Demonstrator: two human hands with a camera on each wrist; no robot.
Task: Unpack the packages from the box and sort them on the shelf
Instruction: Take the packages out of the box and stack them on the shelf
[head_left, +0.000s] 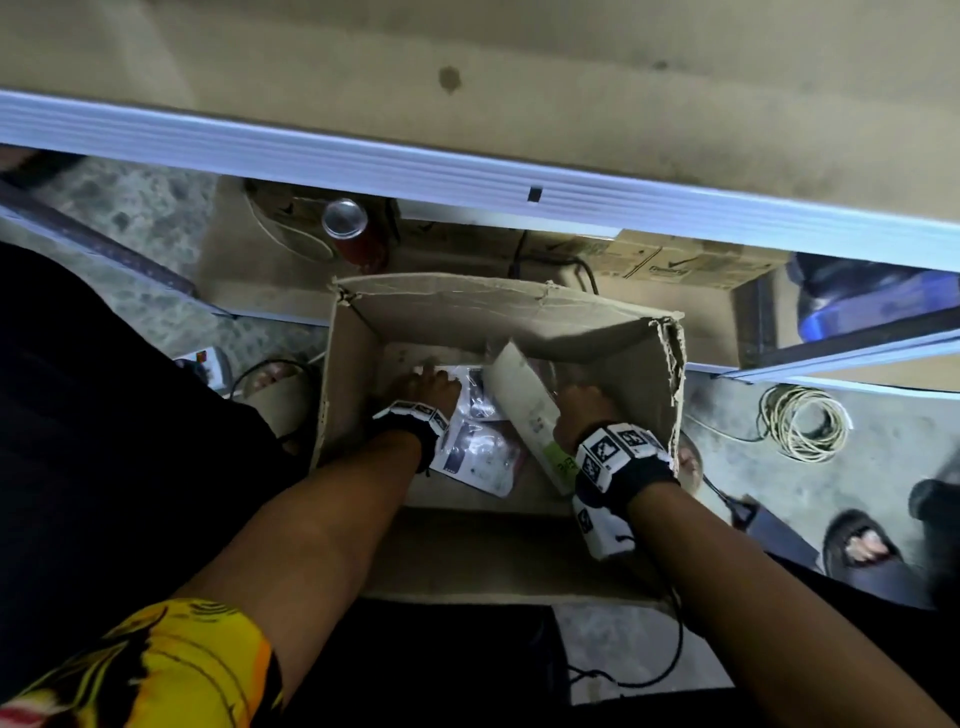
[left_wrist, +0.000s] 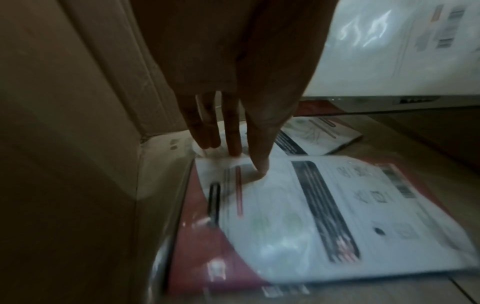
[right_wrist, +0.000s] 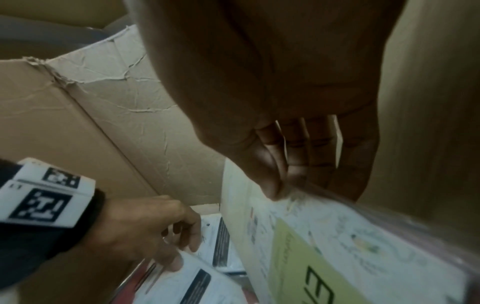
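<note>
An open cardboard box (head_left: 467, 293) stands on the floor below me, and both hands are inside it. My left hand (head_left: 423, 387) reaches to the bottom and pinches the far edge of a white plastic package (left_wrist: 311, 216) with a black band, thumb on top, fingers (left_wrist: 233, 144) behind the edge. This package lies on a red one. My right hand (right_wrist: 285, 174) grips a flat cream package with a green label (right_wrist: 337, 246), thumb on its face, and holds it tilted up against the box's right wall. Another white package (left_wrist: 319, 135) lies further in.
A shelf with a pale blue front rail (head_left: 467, 176) and a brown board runs across above the box. On the lower level are cardboard, a red can (head_left: 348, 228) and a blue item (head_left: 872, 296). A coiled cable (head_left: 800, 421) and another person's foot (head_left: 862, 545) are on the floor at right.
</note>
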